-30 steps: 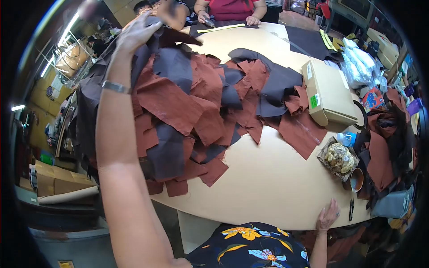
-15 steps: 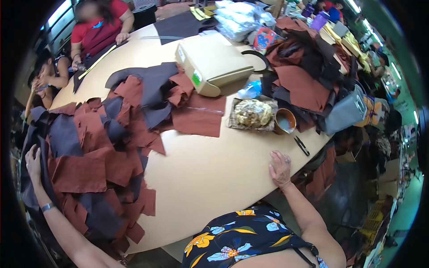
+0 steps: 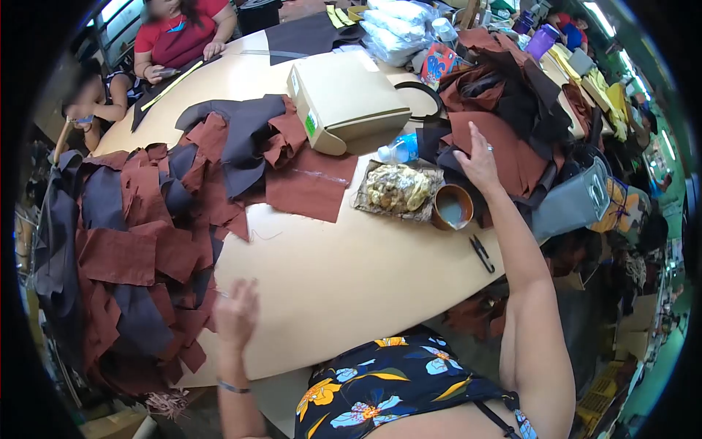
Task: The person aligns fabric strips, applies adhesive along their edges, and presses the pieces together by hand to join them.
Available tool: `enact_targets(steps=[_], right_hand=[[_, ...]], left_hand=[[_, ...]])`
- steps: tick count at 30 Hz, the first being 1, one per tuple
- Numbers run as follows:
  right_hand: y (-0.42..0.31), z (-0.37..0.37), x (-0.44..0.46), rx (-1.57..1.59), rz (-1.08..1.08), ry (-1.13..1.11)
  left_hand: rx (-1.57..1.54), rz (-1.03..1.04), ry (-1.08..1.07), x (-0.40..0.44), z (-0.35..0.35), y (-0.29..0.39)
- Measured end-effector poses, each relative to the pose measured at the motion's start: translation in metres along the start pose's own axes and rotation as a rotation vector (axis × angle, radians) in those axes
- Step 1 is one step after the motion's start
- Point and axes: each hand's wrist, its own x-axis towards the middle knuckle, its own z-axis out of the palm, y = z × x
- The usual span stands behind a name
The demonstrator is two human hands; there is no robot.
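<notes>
My right hand (image 3: 479, 162) reaches up with its fingers apart and nothing in them. It is over the near edge of a stack of brown and dark cloth pieces (image 3: 504, 161), and I cannot tell whether it touches them. Beside the heap of brown and dark grey cloth pieces (image 3: 117, 256) on the left is my left hand (image 3: 238, 314), smeared by motion above the table (image 3: 307, 293). Its fingers are too blurred to read. Below my right hand stand a brown bowl (image 3: 453, 207) of cloudy liquid and a tray of pale yellowish paste (image 3: 398, 189).
Thread snips (image 3: 482, 254) lie near the table's right edge. A cardboard box (image 3: 347, 99), a blue-labelled bottle (image 3: 400, 148) and a black ring (image 3: 418, 99) stand farther back. A grey container (image 3: 574, 201) is at the right. Two people sit across the table at the far left.
My left hand has left the dark cloth at the far left and moved right. My right hand has risen from the table's front edge to the right-hand cloth stack. The view has shifted slightly.
</notes>
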Motion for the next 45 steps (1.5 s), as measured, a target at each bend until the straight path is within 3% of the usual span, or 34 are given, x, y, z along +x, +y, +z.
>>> enact_targets(steps=[3,6,7,12,14,18,22,23,25,26,27,28,29,34,39,40,42,45], right_hand=[[0.005,0.024,0.026,-0.177,0.058,-0.099],[0.016,0.038,0.051,-0.14,0.029,-0.081],[0.022,0.038,0.063,-0.071,-0.081,0.03],[0.044,-0.029,0.146,-0.704,-0.298,0.316],[0.071,-0.053,0.184,-0.852,-0.268,0.433],[0.125,-0.082,0.22,-0.637,0.091,0.322],[0.151,-0.097,0.233,-0.379,0.224,0.251],[0.139,-0.111,0.231,-0.266,0.278,0.373],[0.134,-0.151,0.247,-0.22,0.233,0.622],[0.12,-0.173,0.251,-0.141,0.063,0.879],[0.141,-0.192,0.271,-0.049,-0.269,1.054],[0.133,-0.214,0.279,0.171,-0.222,0.973],[0.138,-0.24,0.293,0.112,-0.18,0.933],[0.023,-0.277,0.266,0.402,-0.239,0.849],[-0.159,-0.233,0.18,0.867,-0.341,0.552],[-0.195,-0.223,0.159,0.96,-0.352,0.472],[-0.256,-0.208,0.117,1.126,-0.356,0.327],[-0.328,-0.196,0.058,1.339,-0.335,0.121]], left_hand=[[-0.303,-0.328,-0.05,-0.032,0.06,0.047],[-0.177,-0.355,0.041,-0.046,0.081,0.066],[-0.19,-0.373,0.101,-0.049,0.085,0.067],[-0.165,-0.425,0.121,-0.048,0.089,0.071],[-0.159,-0.445,0.11,-0.048,0.089,0.072],[-0.113,-0.443,0.118,-0.045,0.089,0.074],[-0.101,-0.462,0.111,-0.046,0.09,0.074],[-0.096,-0.463,0.111,-0.046,0.091,0.074],[-0.109,-0.47,0.102,-0.047,0.092,0.074],[-0.115,-0.471,0.098,-0.047,0.091,0.074],[-0.109,-0.471,0.097,-0.047,0.091,0.074],[-0.105,-0.47,0.096,-0.046,0.09,0.075],[-0.101,-0.468,0.095,-0.046,0.089,0.076],[-0.185,-0.443,0.117,-0.045,0.09,0.072],[-0.398,-0.368,0.179,-0.032,0.103,0.056],[-0.297,-0.275,0.223,-0.011,0.084,0.07],[-0.538,-0.276,0.315,0.031,0.054,0.088],[-0.541,-0.187,0.466,0.076,0.008,0.105]])
